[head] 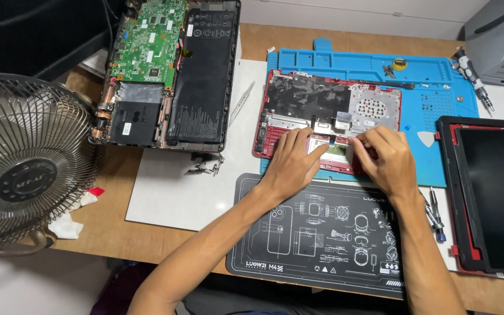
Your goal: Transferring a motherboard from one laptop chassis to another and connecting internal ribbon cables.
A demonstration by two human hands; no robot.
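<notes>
A wooden desk (147, 233) carried a crowd of repair gear. At ten o'clock from the hands lay an opened laptop base (167, 73), its green circuit board (150, 41) and black battery (199, 73) exposed, with metal tweezers (241, 102) just beside it on a white sheet (176, 186). A metal desk fan (27, 166) stood at nine o'clock, well apart. At three o'clock rested a black screen panel in a red frame (488, 198), and at one o'clock a grey electric screwdriver (475, 87) lay on the edge of a blue silicone work mat (438, 108). A white triangular pick (426, 138) sat on that mat near the right hand, and loose screwdriver bits (436, 213) lay at four o'clock. At six o'clock, under both forearms, spread a black printed mat (316, 233). The red laptop palmrest shell (328, 119) lay inner side up on the blue mat, at twelve o'clock from the wrists. The left hand (291, 163) pressed flat on its lower edge, grip loose, fingers extended. The right hand (386, 157) had its grip narrowed, fingertips (357, 142) pinched at a small part on the shell; what they held was too small to tell.
</notes>
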